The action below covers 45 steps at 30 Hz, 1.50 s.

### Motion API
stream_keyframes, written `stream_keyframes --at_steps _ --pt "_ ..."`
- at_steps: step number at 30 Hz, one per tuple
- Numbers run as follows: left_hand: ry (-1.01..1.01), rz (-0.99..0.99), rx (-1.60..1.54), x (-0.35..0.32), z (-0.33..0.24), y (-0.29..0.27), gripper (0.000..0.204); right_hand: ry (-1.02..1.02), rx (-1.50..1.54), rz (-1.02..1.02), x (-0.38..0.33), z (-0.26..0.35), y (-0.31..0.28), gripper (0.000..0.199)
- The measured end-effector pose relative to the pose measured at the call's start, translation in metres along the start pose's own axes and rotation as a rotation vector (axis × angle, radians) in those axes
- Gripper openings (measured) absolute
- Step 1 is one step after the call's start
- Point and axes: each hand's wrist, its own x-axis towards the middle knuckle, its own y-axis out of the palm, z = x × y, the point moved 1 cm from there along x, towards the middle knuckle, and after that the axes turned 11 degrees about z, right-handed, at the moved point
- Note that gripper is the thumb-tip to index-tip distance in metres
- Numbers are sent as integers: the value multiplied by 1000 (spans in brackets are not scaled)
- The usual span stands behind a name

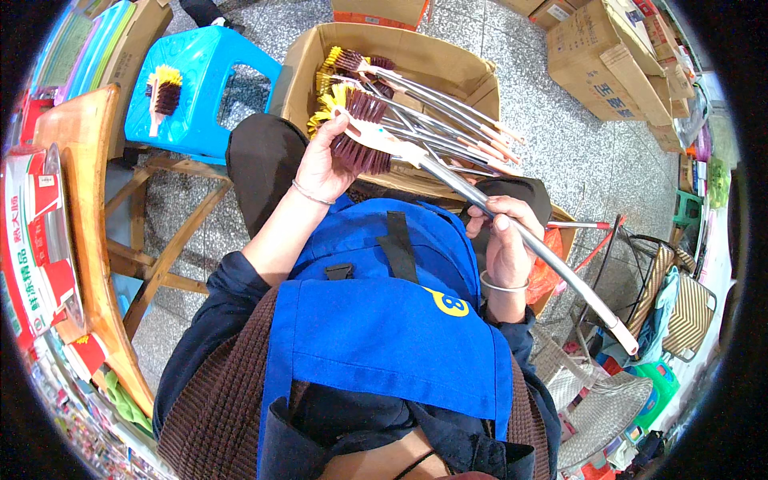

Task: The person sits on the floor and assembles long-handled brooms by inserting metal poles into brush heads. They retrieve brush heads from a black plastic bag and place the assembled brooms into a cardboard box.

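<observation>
Across my lap lies a long-handled scrub brush [450,178], slanting from upper left to lower right. Its head has dark red and yellow bristles, and its grey metal handle ends in a pale tip. My left hand [322,166] is closed round the head's pale back. Farther down, my right hand [510,240] wraps its fingers round the handle. Just beyond, an open cardboard box [474,68] holds several similar brushes [436,98], their handles pointing right. A short brush head [166,94] with the same bristle colours rests on a blue plastic stool [196,60] at the left.
A wooden bench or table edge [84,160] stands at my left with a red and white package [36,240] on it. Cardboard cartons [596,68] are stacked at the far right. Near my right lie a folding cart [624,272] and a woven chair [592,400]. Speckled floor [528,132] shows between them.
</observation>
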Motion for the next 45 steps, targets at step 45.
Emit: stream_keyframes --at_steps 45 --pt "-278 267 251 -10 17 5 76 170 338 -232 11 -63 -14 28"
